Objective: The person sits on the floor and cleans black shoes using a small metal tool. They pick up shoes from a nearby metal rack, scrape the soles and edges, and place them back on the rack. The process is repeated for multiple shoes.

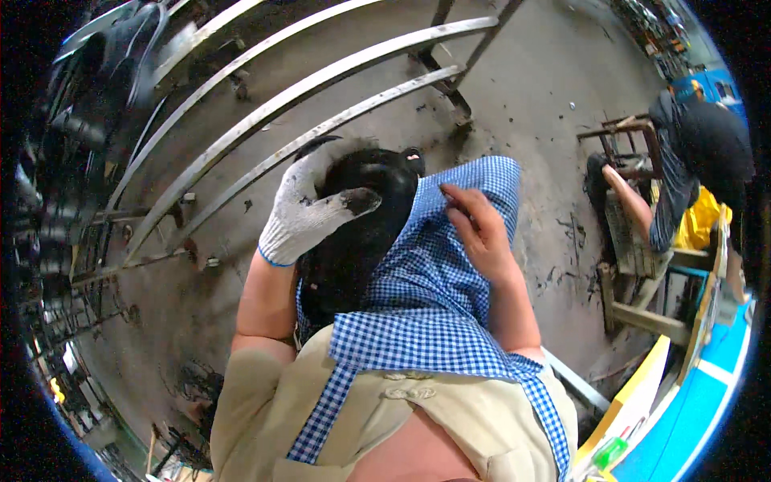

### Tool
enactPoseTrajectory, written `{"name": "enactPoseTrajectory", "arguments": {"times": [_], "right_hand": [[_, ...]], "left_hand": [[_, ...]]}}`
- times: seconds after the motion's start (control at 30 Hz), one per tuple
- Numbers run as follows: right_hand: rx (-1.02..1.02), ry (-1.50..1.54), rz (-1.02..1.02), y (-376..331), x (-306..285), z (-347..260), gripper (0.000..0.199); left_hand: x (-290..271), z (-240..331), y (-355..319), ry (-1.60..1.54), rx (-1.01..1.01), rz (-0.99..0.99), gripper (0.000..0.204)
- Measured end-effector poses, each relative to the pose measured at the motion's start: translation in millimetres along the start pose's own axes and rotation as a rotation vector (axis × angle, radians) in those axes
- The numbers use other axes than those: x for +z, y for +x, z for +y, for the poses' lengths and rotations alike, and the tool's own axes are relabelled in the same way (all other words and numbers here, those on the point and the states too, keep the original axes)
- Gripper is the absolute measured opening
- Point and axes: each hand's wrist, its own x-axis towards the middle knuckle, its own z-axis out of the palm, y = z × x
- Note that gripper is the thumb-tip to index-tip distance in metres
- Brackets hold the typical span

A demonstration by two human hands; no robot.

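A long, black, glossy, rubber-looking piece (345, 249) lies across my left thigh; I cannot make out its exact kind. At its far end a small tab sticks out with a pale spot on it. My left hand (309, 197), in a white knitted glove with blackened fingertips, grips the far part, thumb across the top and fingers round the outer side. Bare and with nothing visible in it, my right hand (480, 233) hovers over the blue checked apron (438, 269) on my lap. Its fingers are bent, soiled at the tips, and apart from the thumb.
Long metal rails (321, 84) of a rack run close beyond my left hand. Black machinery or hanging pieces (88, 136) crowd the left. At right another person (699, 161) bends near a small metal-framed stool (630, 149), beside a blue-topped table (675, 438). Dark scraps litter the floor.
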Motion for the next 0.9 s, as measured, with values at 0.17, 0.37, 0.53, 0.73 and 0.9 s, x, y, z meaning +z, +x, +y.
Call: {"name": "enactPoseTrajectory", "arguments": {"times": [0.17,0.37,0.53,0.73,0.9], "right_hand": [[-0.233,-0.126,-0.017,14.1,-19.7,-40.5,0.038],[-0.326,-0.164,-0.059,11.6,-26.8,-51.1,0.036],[-0.216,-0.246,-0.021,11.4,-25.9,-49.1,0.033],[0.087,0.044,0.004,2.3,-5.7,-18.6,0.044],[0.248,0.173,-0.225,-18.2,32.4,20.5,0.095]], "left_hand": [[11.2,-18.4,-7.3,0.051,-0.082,-0.057,0.051],[13.5,-22.2,-7.4,0.023,-0.132,-0.107,0.049],[11.8,-32.5,-3.2,0.184,-0.046,-0.157,0.049],[-5.3,-24.4,-9.3,-0.036,-0.179,0.171,0.038],[-62.9,-27.5,-13.9,-0.689,0.012,0.567,0.042]]}}
